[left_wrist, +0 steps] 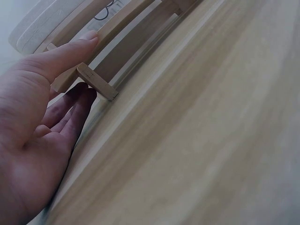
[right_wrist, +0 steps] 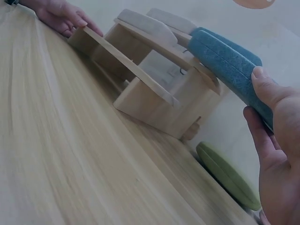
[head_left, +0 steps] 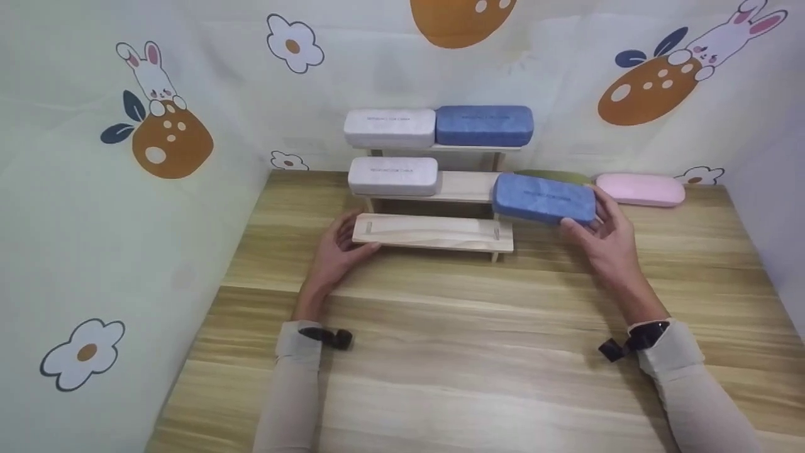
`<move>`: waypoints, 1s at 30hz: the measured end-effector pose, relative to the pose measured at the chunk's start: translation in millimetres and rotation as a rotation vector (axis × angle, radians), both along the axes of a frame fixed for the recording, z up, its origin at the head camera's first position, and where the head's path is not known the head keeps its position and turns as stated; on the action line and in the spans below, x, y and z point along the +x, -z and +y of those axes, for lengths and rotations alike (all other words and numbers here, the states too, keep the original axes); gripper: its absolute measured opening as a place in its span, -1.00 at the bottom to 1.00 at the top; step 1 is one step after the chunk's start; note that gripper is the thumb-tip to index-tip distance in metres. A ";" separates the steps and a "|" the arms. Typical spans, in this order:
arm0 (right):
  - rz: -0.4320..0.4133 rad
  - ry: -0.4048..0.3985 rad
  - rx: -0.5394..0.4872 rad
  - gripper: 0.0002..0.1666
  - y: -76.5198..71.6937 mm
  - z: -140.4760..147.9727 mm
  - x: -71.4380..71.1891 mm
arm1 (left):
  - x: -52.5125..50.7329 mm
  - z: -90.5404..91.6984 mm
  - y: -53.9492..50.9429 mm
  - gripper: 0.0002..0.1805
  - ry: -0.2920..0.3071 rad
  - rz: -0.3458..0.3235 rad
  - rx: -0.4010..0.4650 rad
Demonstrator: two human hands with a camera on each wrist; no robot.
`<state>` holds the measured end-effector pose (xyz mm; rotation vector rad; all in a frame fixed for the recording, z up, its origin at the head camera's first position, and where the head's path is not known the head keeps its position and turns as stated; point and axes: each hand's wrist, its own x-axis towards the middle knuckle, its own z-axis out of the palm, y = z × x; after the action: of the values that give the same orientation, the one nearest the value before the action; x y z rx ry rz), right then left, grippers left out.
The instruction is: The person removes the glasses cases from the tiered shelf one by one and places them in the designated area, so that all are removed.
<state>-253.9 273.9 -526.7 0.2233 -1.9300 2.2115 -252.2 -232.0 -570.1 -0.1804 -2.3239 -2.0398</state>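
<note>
- Holding blue case (head_left: 544, 200) in right grip (head_left: 609, 245), clamped on its right end
- Tilted at right end of middle shelf (head_left: 465, 184) of wooden rack (right_wrist: 154, 110), toward tabletop's (head_left: 478, 352) back edge; can't tell if touching
- Pinching bottom shelf (head_left: 434, 233) by left end with left grip (head_left: 334, 253)
- Likely light, stiff, not very slippery; dent-prone at worst; best taken across long sides near middle

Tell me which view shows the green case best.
The right wrist view: nearly all of the green case shows there. The head view gives only a strip of it, the rest hidden behind the blue case in the right hand. The left wrist view shows none of it.
</note>
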 end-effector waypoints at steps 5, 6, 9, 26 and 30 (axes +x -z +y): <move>-0.004 0.013 -0.038 -0.08 -2.7 8.2 -0.4 | 1.3 -1.4 0.5 0.04 -0.006 -0.007 -0.002; -0.004 0.017 -0.041 -0.08 -3.2 9.7 -0.6 | 1.6 -1.6 0.8 0.04 -0.007 -0.009 -0.002; -0.006 0.029 -0.046 -0.07 -3.9 14.9 -1.2 | 1.5 -1.9 1.6 0.03 -0.005 -0.008 0.002; -0.044 0.098 -0.007 -0.03 4.8 38.4 -8.0 | 1.0 0.0 0.0 -0.03 0.008 -0.009 0.036; -0.059 0.098 0.010 -0.01 9.7 40.6 -9.7 | 0.7 -0.6 0.5 -0.04 0.011 -0.001 0.027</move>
<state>-263.6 314.5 -536.4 0.0633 -1.9389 2.1687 -251.5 -232.6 -570.6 -0.1922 -2.3000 -2.0750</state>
